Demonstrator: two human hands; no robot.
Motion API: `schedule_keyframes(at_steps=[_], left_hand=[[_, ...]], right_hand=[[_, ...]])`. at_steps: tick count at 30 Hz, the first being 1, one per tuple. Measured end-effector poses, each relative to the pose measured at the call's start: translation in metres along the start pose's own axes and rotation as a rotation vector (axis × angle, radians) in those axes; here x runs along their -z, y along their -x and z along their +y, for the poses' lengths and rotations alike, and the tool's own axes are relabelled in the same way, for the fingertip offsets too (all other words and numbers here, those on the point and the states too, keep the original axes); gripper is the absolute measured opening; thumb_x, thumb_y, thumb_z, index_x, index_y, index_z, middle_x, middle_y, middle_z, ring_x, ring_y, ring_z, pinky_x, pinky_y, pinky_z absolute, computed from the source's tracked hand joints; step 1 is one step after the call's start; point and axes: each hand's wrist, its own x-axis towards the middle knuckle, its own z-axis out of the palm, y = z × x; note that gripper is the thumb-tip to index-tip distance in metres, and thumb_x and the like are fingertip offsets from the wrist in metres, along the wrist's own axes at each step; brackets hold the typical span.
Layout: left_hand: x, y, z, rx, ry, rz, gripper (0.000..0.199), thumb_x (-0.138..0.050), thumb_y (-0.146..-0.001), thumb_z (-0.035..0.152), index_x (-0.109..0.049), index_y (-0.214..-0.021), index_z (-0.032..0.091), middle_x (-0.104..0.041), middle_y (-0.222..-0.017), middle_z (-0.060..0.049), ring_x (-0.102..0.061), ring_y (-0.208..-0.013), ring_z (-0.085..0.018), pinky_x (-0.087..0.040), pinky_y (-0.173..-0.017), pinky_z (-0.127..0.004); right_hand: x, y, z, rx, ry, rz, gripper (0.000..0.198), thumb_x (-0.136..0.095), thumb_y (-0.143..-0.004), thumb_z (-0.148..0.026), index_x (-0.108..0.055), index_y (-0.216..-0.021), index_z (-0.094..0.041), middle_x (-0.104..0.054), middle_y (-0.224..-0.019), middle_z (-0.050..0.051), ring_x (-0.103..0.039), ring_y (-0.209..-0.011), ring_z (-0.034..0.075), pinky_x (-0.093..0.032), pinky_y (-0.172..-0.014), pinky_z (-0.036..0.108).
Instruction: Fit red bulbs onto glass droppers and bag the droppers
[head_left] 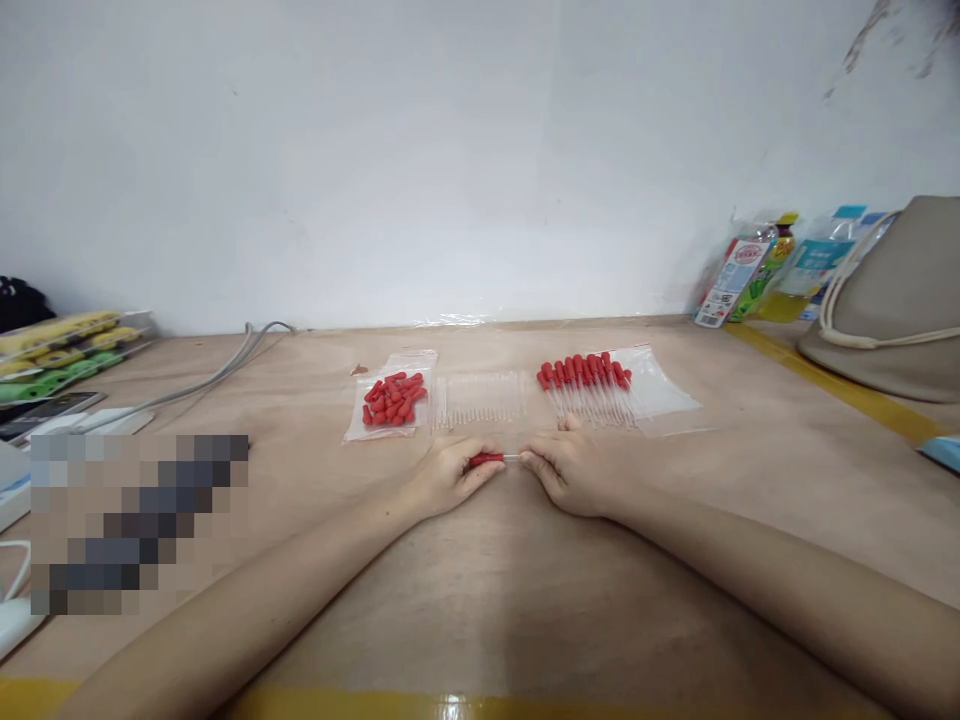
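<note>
My left grip [452, 474] pinches a red bulb [489, 459], my right grip [574, 466] a clear tube [511, 458] meeting it. Loose bulbs [397, 397] lie beyond.

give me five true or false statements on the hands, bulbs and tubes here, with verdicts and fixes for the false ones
1. The left hand holds a red bulb. True.
2. The right hand is empty. False: it grips a clear tube.
3. The loose bulbs lie right of the bare tubes. False: they lie left.
4. The capped tubes lie right of the bare tubes. True.
5. The loose bulbs are blue. False: red.
</note>
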Motion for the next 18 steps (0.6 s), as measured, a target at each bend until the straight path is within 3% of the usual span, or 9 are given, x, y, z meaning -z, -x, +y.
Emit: schedule_keyframes(at_steps=[6,12,15,18], left_hand=[[-0.001,0.001,-0.001,-0.076,-0.057,0.001,0.013,-0.053,-0.084,0.024,-0.059,-0.091,0.016,-0.066,-0.077,-0.003,-0.060,-0.068,-0.012,-0.046,-0.062,-0.022],[0.001,-0.001,0.003,-0.071,-0.094,0.041,0.013,-0.051,-0.085,0.025,-0.059,-0.087,0.016,-0.065,-0.074,-0.003,-0.058,-0.064,-0.012,-0.046,-0.060,-0.023],[0.003,-0.002,0.003,-0.036,-0.072,0.053,0.017,-0.054,-0.082,0.028,-0.057,-0.096,0.017,-0.065,-0.085,-0.004,-0.060,-0.073,-0.014,-0.048,-0.066,-0.025],[0.007,-0.002,0.000,0.041,-0.108,0.077,0.033,-0.058,-0.079,0.031,-0.052,-0.109,0.018,-0.060,-0.100,-0.008,-0.058,-0.089,-0.018,-0.048,-0.076,-0.031]], right_hand=[[0.000,-0.003,0.002,-0.052,-0.118,-0.111,0.027,-0.034,-0.089,-0.020,-0.056,-0.075,-0.018,-0.064,-0.070,-0.001,-0.052,-0.061,0.011,-0.025,-0.072,0.029],[0.016,-0.007,-0.004,-0.035,-0.002,-0.164,0.028,-0.036,-0.089,-0.024,-0.057,-0.072,-0.017,-0.064,-0.071,0.001,-0.052,-0.063,0.012,-0.027,-0.071,0.029],[0.027,-0.009,-0.005,-0.027,0.023,-0.194,0.024,-0.041,-0.085,-0.024,-0.061,-0.072,-0.018,-0.066,-0.073,0.001,-0.053,-0.064,0.012,-0.027,-0.075,0.031],[0.038,-0.012,0.008,-0.176,-0.015,-0.160,0.022,-0.046,-0.080,-0.025,-0.064,-0.069,-0.019,-0.065,-0.066,0.000,-0.053,-0.060,0.012,-0.031,-0.072,0.029]])
